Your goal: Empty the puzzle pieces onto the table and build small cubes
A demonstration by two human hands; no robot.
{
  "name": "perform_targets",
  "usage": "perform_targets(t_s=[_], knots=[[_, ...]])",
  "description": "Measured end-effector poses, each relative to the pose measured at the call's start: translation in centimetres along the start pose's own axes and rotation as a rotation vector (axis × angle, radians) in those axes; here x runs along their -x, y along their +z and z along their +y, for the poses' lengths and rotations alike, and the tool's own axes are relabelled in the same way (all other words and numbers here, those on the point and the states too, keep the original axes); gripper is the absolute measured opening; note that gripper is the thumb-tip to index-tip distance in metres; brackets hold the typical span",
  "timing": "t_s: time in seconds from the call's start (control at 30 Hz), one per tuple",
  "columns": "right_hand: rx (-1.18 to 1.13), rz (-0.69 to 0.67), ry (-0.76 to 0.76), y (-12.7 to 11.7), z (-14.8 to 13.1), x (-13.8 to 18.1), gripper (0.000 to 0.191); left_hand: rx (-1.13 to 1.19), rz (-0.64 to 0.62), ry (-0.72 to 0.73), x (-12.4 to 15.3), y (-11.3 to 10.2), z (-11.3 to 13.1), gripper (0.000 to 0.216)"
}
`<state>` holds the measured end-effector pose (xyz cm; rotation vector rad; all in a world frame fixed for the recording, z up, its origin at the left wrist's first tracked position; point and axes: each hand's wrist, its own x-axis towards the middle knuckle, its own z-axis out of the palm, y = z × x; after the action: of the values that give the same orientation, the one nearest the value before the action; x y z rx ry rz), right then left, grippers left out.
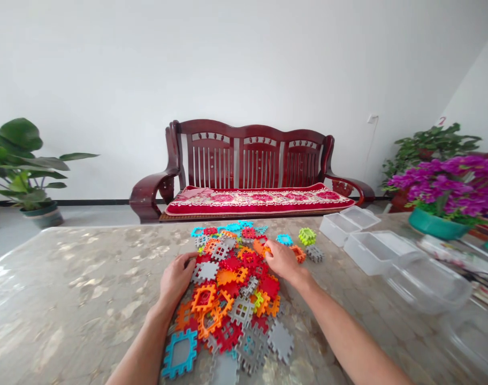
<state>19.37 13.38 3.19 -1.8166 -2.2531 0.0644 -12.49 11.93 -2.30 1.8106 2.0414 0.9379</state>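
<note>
A heap of plastic interlocking building panels (231,278) in red, orange, grey, blue and lime lies on the table in front of me. My right hand (283,260) is closed at the heap's right side, with its fingers on an orange interlocking panel (260,244). Part of that panel is hidden behind the fingers. At the left edge of the heap rests my left hand (177,275), its fingers loosely bent and reaching toward the pieces. I see nothing held in it. A blue square frame panel (180,353) lies nearest to me.
Right of the heap sit a lime assembled block (307,236) and a grey one (315,253). Clear plastic boxes (368,256) stand farther right, beside purple flowers in a green pot (440,224). Behind the table (87,289) is a wooden bench (252,160).
</note>
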Motion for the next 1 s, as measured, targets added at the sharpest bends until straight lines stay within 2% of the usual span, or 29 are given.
perform_targets(t_s=[0.17,0.33,0.57,0.73,0.87,1.0], knots=[[-0.037,-0.026,-0.021,-0.3,0.5,0.5,0.034,-0.017,-0.005,0.002,0.0,0.1,-0.1,0.036],[-0.029,-0.058,-0.064,-0.7,1.1,1.1,0.035,-0.015,-0.004,0.002,0.0,0.0,0.0,0.036],[0.008,0.008,0.019,-0.7,1.3,1.3,0.033,-0.02,-0.002,0.01,0.1,-0.3,0.4,0.035],[-0.161,0.071,0.106,-1.1,1.2,1.8,0.042,-0.018,0.003,-0.002,0.0,-0.3,0.3,0.035],[-0.343,0.043,0.189,-0.7,2.2,2.9,0.042,-0.017,-0.011,0.008,0.1,-0.3,0.4,0.037],[-0.461,-0.028,0.169,0.5,3.7,4.3,0.034,-0.021,-0.013,0.003,0.1,-0.4,0.5,0.037]])
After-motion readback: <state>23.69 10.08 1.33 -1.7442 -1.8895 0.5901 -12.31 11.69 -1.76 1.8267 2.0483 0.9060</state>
